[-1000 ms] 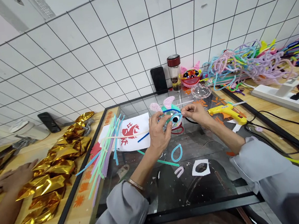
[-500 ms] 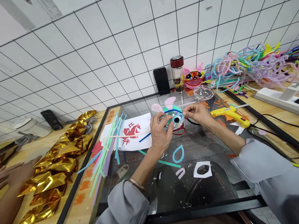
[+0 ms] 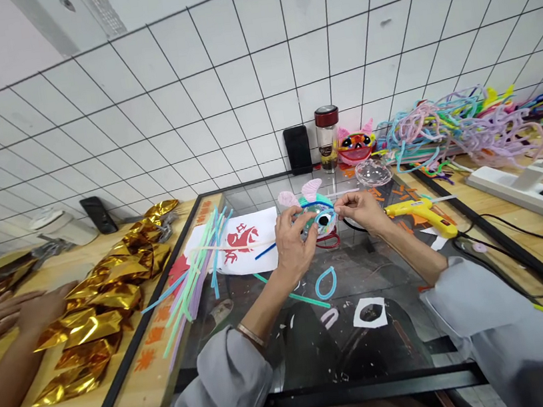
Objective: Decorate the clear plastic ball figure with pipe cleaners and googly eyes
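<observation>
My left hand [image 3: 297, 243] grips a small animal-face craft from the left, thumb and fingers around its side. The craft has pink pipe-cleaner ears [image 3: 311, 191], a teal top and a big black-and-white eye [image 3: 324, 220] edged in blue. At the eye's right edge, the thumb and fingertips of my right hand [image 3: 361, 210] pinch the end of the blue edging. A red loop [image 3: 328, 242] shows just below the craft. Nearer to me lie a light-blue pipe-cleaner loop [image 3: 317, 289], a green pipe cleaner [image 3: 310, 298] and white paper with an oval hole [image 3: 360, 317].
Right of my hands lies a yellow glue gun [image 3: 421, 212]. Pipe cleaners [image 3: 187, 269] lie across a red-printed sheet [image 3: 264, 221]. At the back stand a black phone [image 3: 298, 150], a bottle [image 3: 327, 142] and a pink face craft [image 3: 356, 148]. A co-worker's hands [image 3: 38, 307] rest beside gold foil [image 3: 86, 324].
The whole view has shifted slightly. My left hand stays around the craft, and my right fingertips remain at the eye's right edge with hardly any movement.
</observation>
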The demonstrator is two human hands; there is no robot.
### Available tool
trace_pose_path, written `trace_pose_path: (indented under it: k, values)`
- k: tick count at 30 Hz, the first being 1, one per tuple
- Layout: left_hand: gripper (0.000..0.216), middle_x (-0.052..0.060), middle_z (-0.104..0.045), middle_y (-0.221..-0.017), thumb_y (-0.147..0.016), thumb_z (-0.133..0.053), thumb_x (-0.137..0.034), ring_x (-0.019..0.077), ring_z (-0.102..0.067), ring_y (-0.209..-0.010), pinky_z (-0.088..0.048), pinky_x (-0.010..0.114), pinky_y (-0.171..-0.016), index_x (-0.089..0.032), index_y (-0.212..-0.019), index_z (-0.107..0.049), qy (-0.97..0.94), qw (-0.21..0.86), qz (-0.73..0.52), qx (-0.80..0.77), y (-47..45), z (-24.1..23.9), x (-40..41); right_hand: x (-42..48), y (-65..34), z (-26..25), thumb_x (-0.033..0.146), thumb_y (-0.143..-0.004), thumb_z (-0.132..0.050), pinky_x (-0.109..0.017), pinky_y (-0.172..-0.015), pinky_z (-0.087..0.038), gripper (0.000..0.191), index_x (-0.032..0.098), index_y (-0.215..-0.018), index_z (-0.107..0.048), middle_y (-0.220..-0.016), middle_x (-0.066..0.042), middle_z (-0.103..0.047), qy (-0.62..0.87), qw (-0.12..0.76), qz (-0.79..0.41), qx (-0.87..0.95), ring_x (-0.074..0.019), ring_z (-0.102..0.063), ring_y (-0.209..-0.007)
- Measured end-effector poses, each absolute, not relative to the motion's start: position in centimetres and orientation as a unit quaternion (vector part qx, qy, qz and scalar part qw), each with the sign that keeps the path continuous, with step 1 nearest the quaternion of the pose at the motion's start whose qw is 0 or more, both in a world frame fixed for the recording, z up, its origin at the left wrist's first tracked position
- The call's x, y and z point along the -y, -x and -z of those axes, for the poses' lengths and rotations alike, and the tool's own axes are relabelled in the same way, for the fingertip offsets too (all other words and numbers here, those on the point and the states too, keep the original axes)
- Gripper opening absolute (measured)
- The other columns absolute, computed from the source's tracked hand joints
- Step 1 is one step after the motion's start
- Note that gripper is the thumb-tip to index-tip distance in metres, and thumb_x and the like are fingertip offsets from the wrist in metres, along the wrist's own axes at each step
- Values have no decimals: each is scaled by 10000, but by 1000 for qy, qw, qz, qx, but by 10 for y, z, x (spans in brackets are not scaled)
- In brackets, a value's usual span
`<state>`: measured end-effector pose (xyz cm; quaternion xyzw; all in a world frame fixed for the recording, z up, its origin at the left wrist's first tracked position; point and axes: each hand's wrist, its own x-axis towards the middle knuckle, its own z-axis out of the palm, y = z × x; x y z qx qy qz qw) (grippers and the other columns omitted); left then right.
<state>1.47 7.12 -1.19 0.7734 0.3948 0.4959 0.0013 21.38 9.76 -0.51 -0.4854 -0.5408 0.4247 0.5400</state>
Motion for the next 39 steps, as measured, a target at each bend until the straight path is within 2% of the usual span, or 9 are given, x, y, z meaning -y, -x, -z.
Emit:
trace_pose_path:
  k: [21,39]
  values:
    - [183,74,-608,-1092,-844,-647,-204,221,-574,-1032,-454,351,-889,-222,-1013,-714,-766,9,-486,-422,-16,12,-71,-98,-211,4,495,-445,-883,-262,-525,-434,421,184,-597,-643,-518,15,-600,476,554,-438,525,-109,-533,-482]
    - [163,66,-615,-1090,-853,-637,-235,219,-583,-1017,-458,366,-919,-238,-990,-725,-756,20,-484,-440,-16,11,-72,-100,-210,11,461,-537,-844,-267,-532,-436,374,182,-666,-632,-564,22,-598,449,564,-442,534,-110,-532,-505]
